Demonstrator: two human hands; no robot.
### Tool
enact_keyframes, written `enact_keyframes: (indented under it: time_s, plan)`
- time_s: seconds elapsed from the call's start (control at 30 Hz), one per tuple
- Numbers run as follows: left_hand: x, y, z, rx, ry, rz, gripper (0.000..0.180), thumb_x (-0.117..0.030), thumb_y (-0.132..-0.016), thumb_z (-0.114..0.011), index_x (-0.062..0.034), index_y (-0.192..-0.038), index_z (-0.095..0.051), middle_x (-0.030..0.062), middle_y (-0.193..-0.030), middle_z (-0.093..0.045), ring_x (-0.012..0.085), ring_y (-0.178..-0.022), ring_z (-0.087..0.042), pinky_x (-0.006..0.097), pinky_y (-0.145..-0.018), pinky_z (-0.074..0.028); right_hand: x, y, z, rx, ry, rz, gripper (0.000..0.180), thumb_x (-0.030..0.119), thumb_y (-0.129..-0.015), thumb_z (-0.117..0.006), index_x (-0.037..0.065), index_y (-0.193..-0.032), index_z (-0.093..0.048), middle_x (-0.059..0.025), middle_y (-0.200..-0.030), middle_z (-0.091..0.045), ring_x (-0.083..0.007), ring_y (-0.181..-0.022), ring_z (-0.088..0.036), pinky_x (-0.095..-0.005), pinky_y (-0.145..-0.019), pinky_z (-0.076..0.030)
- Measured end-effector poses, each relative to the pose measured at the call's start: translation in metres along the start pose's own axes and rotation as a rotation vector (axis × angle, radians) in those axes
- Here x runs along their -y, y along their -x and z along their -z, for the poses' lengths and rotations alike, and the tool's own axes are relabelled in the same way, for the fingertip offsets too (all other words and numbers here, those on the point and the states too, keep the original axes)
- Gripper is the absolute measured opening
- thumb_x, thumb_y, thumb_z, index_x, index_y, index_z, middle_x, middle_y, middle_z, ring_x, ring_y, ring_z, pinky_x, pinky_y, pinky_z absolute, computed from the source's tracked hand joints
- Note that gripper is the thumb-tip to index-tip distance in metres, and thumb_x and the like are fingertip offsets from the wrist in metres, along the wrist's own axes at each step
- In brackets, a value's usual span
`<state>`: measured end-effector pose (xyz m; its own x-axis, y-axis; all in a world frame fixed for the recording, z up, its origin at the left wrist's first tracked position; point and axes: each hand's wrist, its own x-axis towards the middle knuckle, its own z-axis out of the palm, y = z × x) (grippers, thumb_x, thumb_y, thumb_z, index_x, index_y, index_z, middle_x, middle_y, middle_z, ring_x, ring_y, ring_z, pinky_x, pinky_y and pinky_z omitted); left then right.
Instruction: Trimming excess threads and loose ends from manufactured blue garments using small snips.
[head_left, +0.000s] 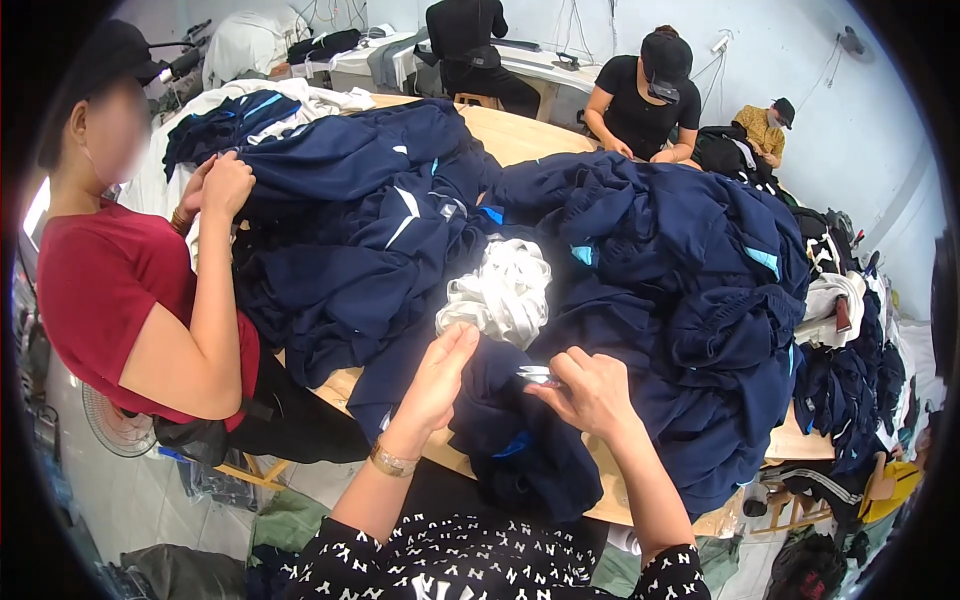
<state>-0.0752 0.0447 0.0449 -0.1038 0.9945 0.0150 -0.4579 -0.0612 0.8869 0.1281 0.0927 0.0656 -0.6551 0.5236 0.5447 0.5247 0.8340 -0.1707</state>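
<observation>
My left hand (438, 378) is closed, thumb pressed to fingers, its tips in front of the near edge of a tangled heap of white cord or tape (508, 285). What it pinches, if anything, I cannot make out. Closed round small metal thread snips (537, 374), my right hand (592, 388) has their blades pointing left, toward the other hand. Below and between both hands lies a dark navy garment (500, 380), draped over the near table edge, with a bright blue patch low on it.
More navy garments are piled left (340, 270) and right (680, 270) on the wooden table (515, 133). At the left a person in a red shirt (120, 290) handles navy cloth. Another person in black (645, 100) works across the table. A fan (115, 425) stands on the floor at left.
</observation>
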Motion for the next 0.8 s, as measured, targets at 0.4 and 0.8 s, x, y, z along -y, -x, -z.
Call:
enact_keyframes:
  time_s: [0.4, 0.8]
  plan:
    - [0.008, 0.000, 0.007, 0.088, -0.016, 0.027, 0.030, -0.020, -0.099, -0.044, 0.0011, -0.119, -0.053, 0.0031, -0.114, -0.059, 0.0080, -0.105, -0.053, 0.023, -0.094, -0.038, 0.005, -0.005, 0.008, -0.015, 0.120, 0.072, 0.036, 0.043, -0.074, -0.071, 0.013, -0.072, -0.051, 0.0001, -0.062, -0.044, -0.0165, -0.049, -0.049, -0.0284, -0.047, -0.035]
    - [0.003, 0.000, 0.003, 0.077, -0.093, 0.005, 0.030, -0.021, -0.099, -0.044, 0.0007, -0.117, -0.054, 0.0023, -0.113, -0.058, 0.0074, -0.106, -0.050, 0.022, -0.096, -0.035, -0.001, 0.001, 0.010, -0.039, 0.107, 0.042, 0.036, 0.042, -0.075, -0.071, 0.013, -0.071, -0.051, 0.0002, -0.061, -0.044, -0.0153, -0.048, -0.050, -0.0279, -0.047, -0.035]
